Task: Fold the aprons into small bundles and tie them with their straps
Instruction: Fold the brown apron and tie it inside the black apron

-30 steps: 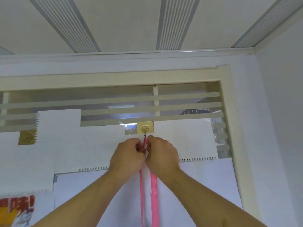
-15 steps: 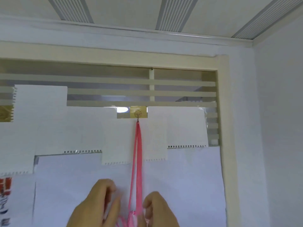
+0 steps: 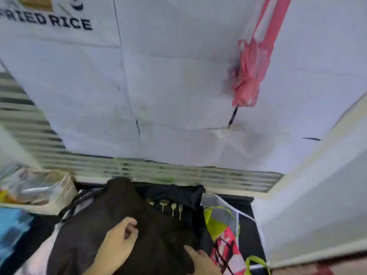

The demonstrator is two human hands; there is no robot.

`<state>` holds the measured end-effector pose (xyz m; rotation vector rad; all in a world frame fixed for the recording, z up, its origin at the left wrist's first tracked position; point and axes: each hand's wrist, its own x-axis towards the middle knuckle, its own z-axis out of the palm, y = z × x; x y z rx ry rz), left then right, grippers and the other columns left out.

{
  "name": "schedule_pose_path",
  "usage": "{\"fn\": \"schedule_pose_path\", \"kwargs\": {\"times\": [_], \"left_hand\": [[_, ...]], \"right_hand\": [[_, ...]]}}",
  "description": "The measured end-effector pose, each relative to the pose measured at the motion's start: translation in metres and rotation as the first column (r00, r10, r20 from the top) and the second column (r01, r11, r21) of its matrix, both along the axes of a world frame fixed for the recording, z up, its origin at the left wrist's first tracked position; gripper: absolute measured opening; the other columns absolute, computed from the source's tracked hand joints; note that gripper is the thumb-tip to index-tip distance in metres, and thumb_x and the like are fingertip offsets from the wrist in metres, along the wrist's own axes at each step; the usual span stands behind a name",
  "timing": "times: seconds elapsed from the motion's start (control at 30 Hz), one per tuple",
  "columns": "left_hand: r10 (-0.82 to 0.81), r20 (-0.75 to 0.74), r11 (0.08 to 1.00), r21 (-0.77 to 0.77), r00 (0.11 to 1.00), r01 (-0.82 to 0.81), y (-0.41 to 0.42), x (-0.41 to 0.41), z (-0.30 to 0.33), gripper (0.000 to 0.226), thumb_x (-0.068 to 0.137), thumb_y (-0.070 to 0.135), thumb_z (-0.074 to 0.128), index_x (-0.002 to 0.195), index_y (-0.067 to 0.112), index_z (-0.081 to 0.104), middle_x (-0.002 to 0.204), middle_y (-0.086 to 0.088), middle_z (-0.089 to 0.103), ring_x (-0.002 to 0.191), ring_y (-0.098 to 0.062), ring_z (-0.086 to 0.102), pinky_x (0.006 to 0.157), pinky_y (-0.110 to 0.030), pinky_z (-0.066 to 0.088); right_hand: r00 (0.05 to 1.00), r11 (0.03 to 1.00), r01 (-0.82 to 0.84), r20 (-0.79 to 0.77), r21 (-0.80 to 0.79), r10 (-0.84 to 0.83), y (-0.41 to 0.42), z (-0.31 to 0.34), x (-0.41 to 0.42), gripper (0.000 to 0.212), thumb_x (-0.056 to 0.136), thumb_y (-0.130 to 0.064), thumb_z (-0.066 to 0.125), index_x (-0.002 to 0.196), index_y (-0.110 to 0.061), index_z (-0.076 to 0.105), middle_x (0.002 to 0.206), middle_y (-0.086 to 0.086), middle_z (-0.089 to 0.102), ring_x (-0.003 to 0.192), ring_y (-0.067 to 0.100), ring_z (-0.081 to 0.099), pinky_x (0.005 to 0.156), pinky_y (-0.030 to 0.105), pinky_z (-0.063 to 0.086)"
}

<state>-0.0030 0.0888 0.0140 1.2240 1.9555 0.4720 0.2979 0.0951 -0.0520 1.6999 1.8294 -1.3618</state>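
A pink apron bundle (image 3: 247, 76) hangs by its pink straps against the paper-covered wall at the upper right. Below, a dark brown apron (image 3: 111, 221) lies heaped on a pile of fabric, over a black apron (image 3: 178, 197) printed with small gold cutlery. My left hand (image 3: 119, 241) rests on the brown apron with its fingers curled into the cloth. My right hand (image 3: 200, 261) lies on the dark fabric at the bottom edge, fingers fairly straight; only part of it shows.
A white, yellow-green and pink bag (image 3: 224, 231) sits right of the aprons. A box of shiny packets (image 3: 37, 187) stands at the left, with blue material (image 3: 12, 231) below it. White paper sheets (image 3: 178, 96) cover the wall; a white wall corner (image 3: 309, 195) closes the right side.
The view has swung down from the hook to the pile. Both hands have left the pink straps, which hang with the bundle on the wall, and now lie on the dark aprons.
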Motion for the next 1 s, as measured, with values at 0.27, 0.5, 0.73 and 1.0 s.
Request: {"fn": "schedule_pose_path", "kwargs": {"times": [0.27, 0.5, 0.73, 1.0], "left_hand": [[0.046, 0.085, 0.969, -0.245, 0.995, -0.024, -0.066, -0.069, -0.098, 0.058, 0.093, 0.021, 0.073, 0.146, 0.031, 0.052, 0.131, 0.003, 0.058, 0.094, -0.011, 0.070, 0.090, -0.027, 0.052], [0.053, 0.183, 0.965, -0.263, 0.982, -0.003, -0.083, -0.078, -0.116, 0.061, 0.092, 0.024, 0.075, 0.139, 0.049, 0.045, 0.141, 0.010, 0.050, 0.118, -0.010, 0.059, 0.096, -0.021, 0.049], [0.104, 0.168, 0.974, -0.218, 0.980, -0.066, -0.083, -0.091, -0.103, 0.059, 0.090, 0.016, 0.075, 0.110, 0.061, 0.043, 0.133, 0.010, 0.058, 0.106, -0.005, 0.064, 0.095, -0.021, 0.052], [-0.470, -0.349, 0.807, 0.200, 0.810, 0.555, 0.011, -0.048, 0.002, 0.096, 0.092, 0.014, 0.070, 0.162, 0.046, 0.013, 0.164, 0.025, 0.006, 0.155, -0.001, 0.005, 0.128, -0.030, 0.010]], "right_hand": [[0.977, 0.986, 0.161, 0.139, 0.031, -0.164, -0.017, -0.030, -0.037, 0.078, 0.084, -0.032, 0.061, 0.156, -0.019, 0.032, 0.135, 0.010, 0.049, 0.134, 0.033, 0.052, 0.110, 0.032, 0.042], [0.995, 0.940, 0.072, 0.044, 0.334, -0.092, 0.063, -0.028, -0.121, 0.107, 0.082, -0.056, 0.072, 0.165, -0.024, 0.012, 0.168, 0.001, 0.022, 0.154, 0.032, 0.023, 0.125, 0.047, 0.026], [0.923, 0.919, -0.168, 0.383, 0.357, 0.020, 0.078, -0.029, -0.174, 0.050, 0.096, -0.020, 0.059, 0.144, -0.013, 0.046, 0.139, 0.012, 0.058, 0.129, 0.034, 0.056, 0.113, 0.048, 0.042], [0.875, 0.593, -0.482, 0.329, 0.645, 0.354, 0.046, 0.079, -0.189, 0.043, 0.090, -0.023, 0.063, 0.131, -0.011, 0.063, 0.124, 0.014, 0.064, 0.114, 0.036, 0.060, 0.104, 0.050, 0.047]]}}
